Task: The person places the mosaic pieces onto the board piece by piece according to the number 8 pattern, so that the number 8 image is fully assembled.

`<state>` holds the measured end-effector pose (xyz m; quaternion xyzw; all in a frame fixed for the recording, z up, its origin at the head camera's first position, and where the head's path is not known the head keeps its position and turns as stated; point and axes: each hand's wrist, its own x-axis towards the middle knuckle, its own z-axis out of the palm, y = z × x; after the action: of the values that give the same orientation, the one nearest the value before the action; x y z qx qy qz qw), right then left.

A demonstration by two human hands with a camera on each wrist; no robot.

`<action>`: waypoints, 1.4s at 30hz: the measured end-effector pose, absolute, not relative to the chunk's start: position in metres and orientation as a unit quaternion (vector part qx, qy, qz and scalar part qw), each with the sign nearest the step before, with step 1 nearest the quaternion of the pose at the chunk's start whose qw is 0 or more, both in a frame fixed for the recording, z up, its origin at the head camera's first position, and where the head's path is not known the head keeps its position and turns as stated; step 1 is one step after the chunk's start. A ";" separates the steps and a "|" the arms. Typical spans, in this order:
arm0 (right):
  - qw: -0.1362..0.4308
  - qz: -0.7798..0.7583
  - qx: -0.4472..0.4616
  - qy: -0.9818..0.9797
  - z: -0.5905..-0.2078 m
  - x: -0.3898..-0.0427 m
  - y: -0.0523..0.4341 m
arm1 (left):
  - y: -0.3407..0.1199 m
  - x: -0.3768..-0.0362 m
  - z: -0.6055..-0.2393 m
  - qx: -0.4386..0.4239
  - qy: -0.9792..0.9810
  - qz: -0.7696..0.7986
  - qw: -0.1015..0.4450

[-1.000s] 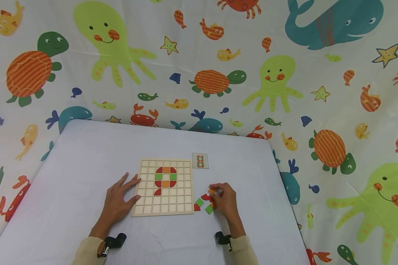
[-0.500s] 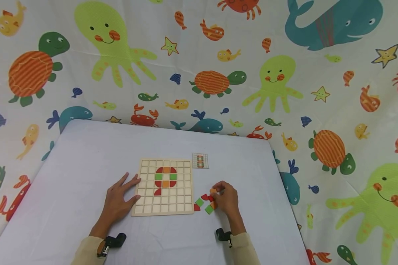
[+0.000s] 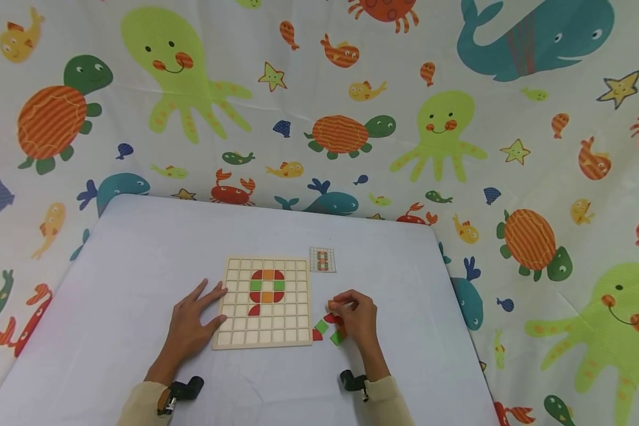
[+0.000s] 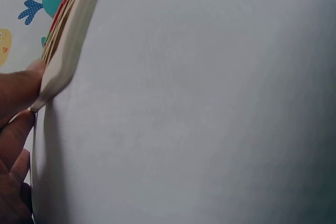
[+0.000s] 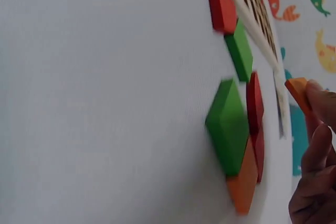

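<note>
A square wooden grid board (image 3: 293, 323) lies on the table, with red, orange and green tiles forming a ring near its middle. One red rounded tile (image 3: 254, 310) sits below the ring's left side. My left hand (image 3: 189, 322) is spread at the board's left side, its thumb and index finger touching the frame. To the right of the board, my right hand (image 3: 359, 316) pinches an orange tile (image 5: 299, 92) between thumb and fingers, raised above the loose tiles. Under that hand lie green tiles (image 5: 229, 127), red tiles (image 5: 254, 103) and another orange tile (image 5: 244, 184).
A small pattern card (image 3: 322, 260) lies beyond the board's upper right corner. The table (image 3: 154, 236) has a white cover. Behind it hangs a cloth (image 3: 298, 71) printed with sea animals. A loose red tile (image 5: 221, 6) lies against the board's right edge.
My right hand has lifted the orange tile from the pile and moved it slightly left, toward the board. My left hand keeps its place at the board's edge.
</note>
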<state>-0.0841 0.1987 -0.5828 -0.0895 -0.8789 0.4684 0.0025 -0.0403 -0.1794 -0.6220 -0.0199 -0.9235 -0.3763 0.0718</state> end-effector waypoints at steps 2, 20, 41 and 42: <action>-0.001 0.482 -0.080 -0.873 -0.580 -0.084 0.191 | -0.179 -0.040 -0.622 -0.019 -0.924 -0.375 0.072; -0.028 0.521 -0.013 -0.853 -0.581 -0.080 0.111 | -0.180 -0.041 -0.623 -0.018 -0.924 -0.376 0.066; -0.031 0.406 -0.028 -0.913 -0.590 -0.079 0.059 | -0.181 -0.042 -0.624 -0.019 -0.925 -0.374 0.069; -0.031 0.400 -0.028 -0.915 -0.591 -0.079 0.058 | -0.181 -0.042 -0.625 -0.019 -0.925 -0.373 0.070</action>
<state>-0.0794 0.0581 -0.5905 -0.0282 -0.9154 0.4003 -0.0309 -0.0418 -0.1808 -0.6246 -0.0192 -0.9251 -0.3727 0.0696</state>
